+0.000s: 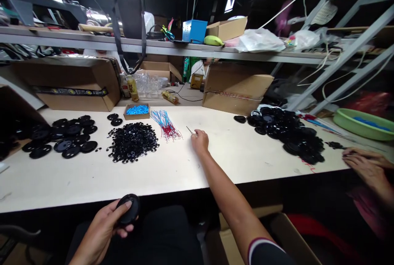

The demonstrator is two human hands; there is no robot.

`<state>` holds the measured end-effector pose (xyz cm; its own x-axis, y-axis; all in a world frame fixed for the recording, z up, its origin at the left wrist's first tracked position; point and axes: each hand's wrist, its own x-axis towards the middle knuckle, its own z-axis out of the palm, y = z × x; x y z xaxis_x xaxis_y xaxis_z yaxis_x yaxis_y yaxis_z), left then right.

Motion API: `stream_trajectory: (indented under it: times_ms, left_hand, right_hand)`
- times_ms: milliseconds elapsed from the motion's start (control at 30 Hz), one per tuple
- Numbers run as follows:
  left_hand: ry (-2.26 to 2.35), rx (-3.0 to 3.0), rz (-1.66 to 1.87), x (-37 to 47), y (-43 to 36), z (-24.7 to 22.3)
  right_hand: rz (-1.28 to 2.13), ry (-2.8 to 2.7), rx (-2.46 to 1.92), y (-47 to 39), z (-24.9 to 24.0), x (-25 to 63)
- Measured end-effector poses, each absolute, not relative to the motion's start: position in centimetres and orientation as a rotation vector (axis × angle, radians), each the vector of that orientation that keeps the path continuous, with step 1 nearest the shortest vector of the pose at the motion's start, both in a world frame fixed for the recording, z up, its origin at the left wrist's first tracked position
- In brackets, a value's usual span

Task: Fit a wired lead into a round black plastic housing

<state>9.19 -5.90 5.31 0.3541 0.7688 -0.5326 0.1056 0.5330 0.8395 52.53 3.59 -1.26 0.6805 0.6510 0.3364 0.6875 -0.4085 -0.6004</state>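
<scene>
My left hand grips a round black disc below the table's front edge, thumb on its face. Over the middle of the white table, my right hand is closed on a thin dark rod that points up and left. Left of that hand lie blue and red wires. A heap of small black rings is farther left, with a small box of blue parts behind it. Larger black discs are spread at the left.
Black parts are piled at the right, near a green basin. Another person's hands work at the right edge. Cardboard boxes stand at the back under a shelf.
</scene>
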Motion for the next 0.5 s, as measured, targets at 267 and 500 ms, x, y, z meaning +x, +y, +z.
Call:
stream_trajectory:
  times_ms: [267, 500]
  left_hand:
    - [1.165, 0.959, 0.563, 8.0, -6.5, 5.2]
    - [1.212, 0.938, 0.593, 6.7, -8.1, 6.1]
  right_hand:
    - [-0.011, -1.136, -2.259, 3.9, 1.3, 51.1]
    - [0.091, -1.537, -2.165, 9.0, 4.1, 44.3]
